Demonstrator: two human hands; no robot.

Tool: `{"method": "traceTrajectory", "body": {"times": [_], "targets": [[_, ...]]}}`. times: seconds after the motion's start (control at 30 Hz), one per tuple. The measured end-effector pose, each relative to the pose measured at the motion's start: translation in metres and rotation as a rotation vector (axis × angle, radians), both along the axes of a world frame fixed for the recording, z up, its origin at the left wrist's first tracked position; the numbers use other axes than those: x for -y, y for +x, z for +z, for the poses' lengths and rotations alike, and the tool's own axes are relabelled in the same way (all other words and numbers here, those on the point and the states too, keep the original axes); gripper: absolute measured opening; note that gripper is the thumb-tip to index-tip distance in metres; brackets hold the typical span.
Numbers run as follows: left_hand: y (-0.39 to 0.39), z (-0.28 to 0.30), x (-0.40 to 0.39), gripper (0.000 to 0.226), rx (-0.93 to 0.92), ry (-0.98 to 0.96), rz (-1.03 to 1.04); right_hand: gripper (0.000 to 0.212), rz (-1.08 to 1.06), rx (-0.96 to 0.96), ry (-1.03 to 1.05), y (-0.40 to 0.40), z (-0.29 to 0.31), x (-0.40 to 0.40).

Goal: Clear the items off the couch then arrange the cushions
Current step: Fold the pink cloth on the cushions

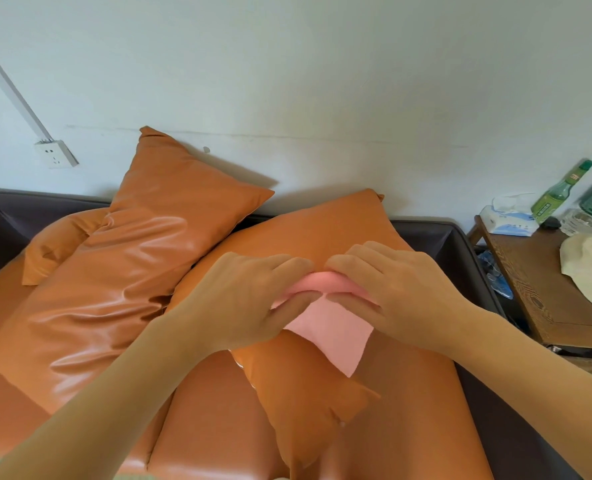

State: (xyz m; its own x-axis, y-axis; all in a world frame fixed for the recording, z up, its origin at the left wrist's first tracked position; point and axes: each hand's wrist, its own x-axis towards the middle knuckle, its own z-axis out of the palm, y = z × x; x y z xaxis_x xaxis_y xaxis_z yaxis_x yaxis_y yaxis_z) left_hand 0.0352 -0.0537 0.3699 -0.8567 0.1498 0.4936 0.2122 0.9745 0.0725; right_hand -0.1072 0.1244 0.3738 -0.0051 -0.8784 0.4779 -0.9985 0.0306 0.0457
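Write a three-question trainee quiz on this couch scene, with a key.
1. True or false: both hands grip the pink cloth.
2. The cloth is held above: A) an orange cushion B) the side table C) the floor.
3. Fill in: the green bottle stands on the ____.

Key: 1 true, left hand and right hand pinch its folded top edge; 2 A; 3 side table.

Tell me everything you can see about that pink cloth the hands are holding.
The pink cloth is soft, plain, matte fabric, with no pattern visible. Both hands pinch its folded upper edge, the left hand and the right hand meeting there. Its lower part hangs as a flat sheet, one corner pointing down, over the orange cushion.
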Motion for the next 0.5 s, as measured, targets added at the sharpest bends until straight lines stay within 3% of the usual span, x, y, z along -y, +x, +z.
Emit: {"method": "traceTrajectory", "body": {"times": [0.13, 0.3, 0.5], "targets": [[-0.002, 0.004, 0.0, 0.031, -0.019, -0.034, 0.051, 0.034, 0.015, 0.085, 0.037, -0.002, 0.008, -0.001], [-0.005, 0.004, -0.003, 0.014, -0.12, -0.083, 0.049, 0.048, -0.055, 0.381, 0.281, -0.005, 0.022, -0.006], [-0.004, 0.007, -0.005, 0.034, -0.031, 0.094, 0.035, 0.04, -0.023, 0.058, 0.065, -0.007, 0.025, -0.004]]}}
